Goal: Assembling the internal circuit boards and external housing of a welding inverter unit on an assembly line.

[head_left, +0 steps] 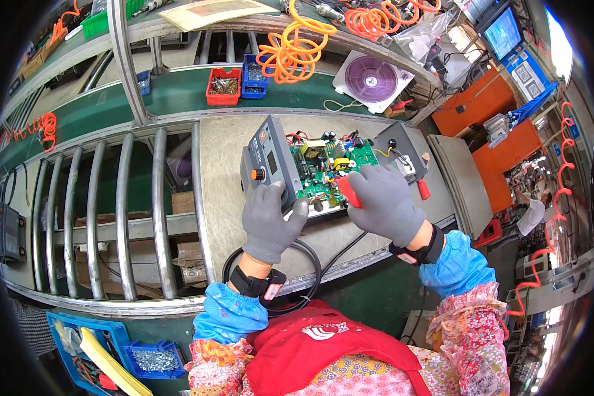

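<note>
A machine with a grey front panel [283,146] and an exposed green circuit board [363,157] sits on the bench. The panel carries an orange knob [258,174]. My left hand [269,223], in a grey glove, grips the panel's near lower corner between thumb and fingers. Over the board's near right side, my gloved right hand [388,206] is closed on a red-handled tool [349,192]; its working end is hidden among the parts. A grey metal end piece [402,142] with wires stands at the board's right. Another red handle [424,190] lies right of my right hand.
Metal rollers [125,211] run to the left. A black cable [317,264] coils at the bench's near edge. Behind stand a red bin [224,87], a blue bin [254,76] and a purple fan [371,78]. Orange coiled hoses [297,46] hang above. Screws fill a blue tray [155,360] at lower left.
</note>
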A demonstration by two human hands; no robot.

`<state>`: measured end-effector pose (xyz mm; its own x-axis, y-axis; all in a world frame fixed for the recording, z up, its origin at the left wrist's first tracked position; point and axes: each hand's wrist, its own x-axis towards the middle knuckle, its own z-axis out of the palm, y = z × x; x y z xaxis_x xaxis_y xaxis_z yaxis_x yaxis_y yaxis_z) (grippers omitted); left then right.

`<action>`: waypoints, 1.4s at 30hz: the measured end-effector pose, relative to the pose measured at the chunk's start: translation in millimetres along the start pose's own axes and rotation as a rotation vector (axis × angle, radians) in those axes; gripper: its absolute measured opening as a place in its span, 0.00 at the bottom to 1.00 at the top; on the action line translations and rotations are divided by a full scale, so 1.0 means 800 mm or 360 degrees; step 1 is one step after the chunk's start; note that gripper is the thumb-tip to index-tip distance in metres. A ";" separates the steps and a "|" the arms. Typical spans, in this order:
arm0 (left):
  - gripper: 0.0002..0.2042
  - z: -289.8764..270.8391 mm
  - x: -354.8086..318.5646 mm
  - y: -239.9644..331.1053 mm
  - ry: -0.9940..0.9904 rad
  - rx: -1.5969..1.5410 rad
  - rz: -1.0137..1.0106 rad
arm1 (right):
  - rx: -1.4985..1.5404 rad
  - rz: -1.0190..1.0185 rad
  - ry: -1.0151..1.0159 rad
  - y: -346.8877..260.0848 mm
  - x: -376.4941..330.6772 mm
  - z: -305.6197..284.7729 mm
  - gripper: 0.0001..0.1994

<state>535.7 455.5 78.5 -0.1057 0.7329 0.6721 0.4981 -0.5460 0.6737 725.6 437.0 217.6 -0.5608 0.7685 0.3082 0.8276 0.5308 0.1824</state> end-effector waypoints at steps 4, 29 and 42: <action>0.19 0.002 -0.002 -0.003 0.0009 0.0010 0.0005 | -0.0119 -0.0080 -0.0061 -0.005 0.011 -0.009 0.12; 0.18 0.003 -0.007 0.011 -0.0089 0.0062 -0.0326 | 0.0723 0.0642 0.0762 0.056 -0.114 0.076 0.22; 0.20 0.006 -0.017 0.009 -0.0066 0.0014 -0.0614 | 0.0966 0.0643 0.0857 0.077 -0.128 0.094 0.21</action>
<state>545.1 443.6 73.2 -0.2521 0.8995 0.3569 0.4356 -0.2239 0.8719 832.2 418.0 127.2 -0.0175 0.7470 0.6646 0.7190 0.4713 -0.5108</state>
